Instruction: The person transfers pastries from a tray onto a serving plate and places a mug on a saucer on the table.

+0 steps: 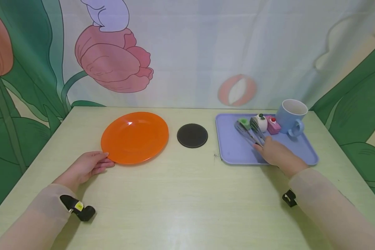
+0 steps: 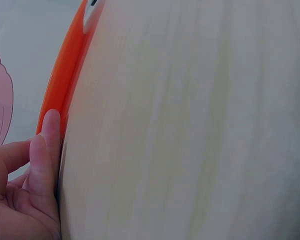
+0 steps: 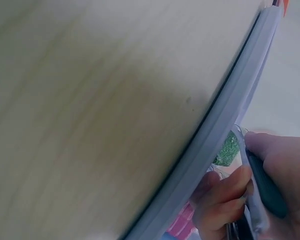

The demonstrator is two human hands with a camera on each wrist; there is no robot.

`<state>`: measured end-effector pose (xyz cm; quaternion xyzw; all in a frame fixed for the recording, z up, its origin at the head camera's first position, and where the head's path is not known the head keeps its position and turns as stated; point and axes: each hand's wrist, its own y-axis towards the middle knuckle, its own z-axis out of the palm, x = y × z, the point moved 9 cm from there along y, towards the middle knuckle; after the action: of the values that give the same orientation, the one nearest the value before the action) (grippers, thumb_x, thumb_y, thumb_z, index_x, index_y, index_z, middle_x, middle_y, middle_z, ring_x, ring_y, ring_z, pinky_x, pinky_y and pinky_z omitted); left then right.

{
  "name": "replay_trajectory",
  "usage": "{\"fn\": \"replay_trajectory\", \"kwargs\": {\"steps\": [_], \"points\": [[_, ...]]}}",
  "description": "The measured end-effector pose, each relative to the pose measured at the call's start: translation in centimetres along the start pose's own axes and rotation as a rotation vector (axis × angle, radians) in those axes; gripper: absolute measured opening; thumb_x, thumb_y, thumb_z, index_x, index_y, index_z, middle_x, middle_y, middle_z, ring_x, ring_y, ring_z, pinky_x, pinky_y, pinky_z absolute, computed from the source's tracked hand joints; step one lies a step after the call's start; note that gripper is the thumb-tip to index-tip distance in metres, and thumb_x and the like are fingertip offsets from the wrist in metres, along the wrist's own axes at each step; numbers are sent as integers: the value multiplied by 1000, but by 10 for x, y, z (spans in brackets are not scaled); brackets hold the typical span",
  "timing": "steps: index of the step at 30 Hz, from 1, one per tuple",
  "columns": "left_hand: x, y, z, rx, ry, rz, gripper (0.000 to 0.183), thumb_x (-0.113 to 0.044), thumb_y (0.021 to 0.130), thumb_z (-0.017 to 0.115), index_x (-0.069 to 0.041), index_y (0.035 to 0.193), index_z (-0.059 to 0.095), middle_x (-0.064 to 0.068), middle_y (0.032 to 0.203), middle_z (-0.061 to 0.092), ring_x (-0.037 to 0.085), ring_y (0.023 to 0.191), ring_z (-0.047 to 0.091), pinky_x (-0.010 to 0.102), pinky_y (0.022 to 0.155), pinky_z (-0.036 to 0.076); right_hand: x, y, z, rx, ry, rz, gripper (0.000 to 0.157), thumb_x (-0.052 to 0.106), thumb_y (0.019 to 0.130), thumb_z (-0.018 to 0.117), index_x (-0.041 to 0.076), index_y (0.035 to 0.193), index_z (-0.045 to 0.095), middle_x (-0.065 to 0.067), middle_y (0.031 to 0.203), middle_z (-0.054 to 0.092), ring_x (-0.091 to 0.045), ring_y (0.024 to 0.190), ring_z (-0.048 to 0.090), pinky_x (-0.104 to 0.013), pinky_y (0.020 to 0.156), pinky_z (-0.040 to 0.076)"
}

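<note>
Where hands (image 1: 89, 166) (image 1: 277, 155) grip — plate (image 1: 135, 138), cutlery (image 1: 248, 133).

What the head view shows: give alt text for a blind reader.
A person's left hand holds the rim of an orange plate; the right hand grips cutlery over a lilac tray. Small cakes and a blue mug stand on the tray; a black disc lies between tray and plate.

Both arms (image 1: 334, 205) outstretched, left hand (image 1: 89, 166) pinches, right hand (image 1: 276, 152) grips.
</note>
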<state>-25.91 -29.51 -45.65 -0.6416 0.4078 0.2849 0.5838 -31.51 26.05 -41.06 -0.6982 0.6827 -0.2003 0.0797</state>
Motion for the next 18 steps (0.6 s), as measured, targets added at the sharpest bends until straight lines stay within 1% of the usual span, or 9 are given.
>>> {"fn": "replay_trajectory", "kwargs": {"steps": [5, 8, 12, 15, 18], "points": [[0, 0, 0, -2, 5, 2, 55, -30, 99, 44, 5, 139, 29, -2, 89, 69, 8, 85, 67, 17, 73, 50, 1, 0, -1, -1, 10, 4, 78, 47, 98, 32, -23, 128, 15, -43, 110, 44, -46, 96, 50, -56, 86, 40], [1, 0, -1, -7, 11, -1, 55, -31, 100, 43, 4, 140, 29, -2, 89, 69, 8, 86, 67, 17, 73, 50, 2, -1, -3, -13, 9, -10, 75, 45, 99, 32, -23, 127, 17, -43, 111, 44, -45, 96, 51, -56, 86, 40], [1, 0, -2, -9, 14, -1, 56, -31, 100, 43, 4, 141, 28, -2, 89, 69, 9, 86, 67, 17, 73, 50, 5, -3, -7, -42, 7, -38, 69, 41, 99, 34, -22, 125, 22, -44, 112, 46, -45, 93, 52, -55, 81, 42], [0, 0, -1, -5, 8, 2, 56, -31, 99, 44, 5, 140, 28, -2, 88, 69, 8, 85, 67, 17, 73, 50, 6, -5, -9, -61, 5, -47, 66, 40, 99, 35, -21, 124, 25, -44, 111, 46, -47, 94, 53, -56, 80, 42], [0, 0, -1, -2, 1, 6, 56, -31, 99, 44, 5, 140, 28, -2, 88, 69, 8, 85, 67, 17, 73, 50, 7, -7, -11, -77, -5, -58, 66, 40, 99, 36, -20, 124, 26, -44, 112, 46, -52, 101, 50, -57, 82, 41]]}}
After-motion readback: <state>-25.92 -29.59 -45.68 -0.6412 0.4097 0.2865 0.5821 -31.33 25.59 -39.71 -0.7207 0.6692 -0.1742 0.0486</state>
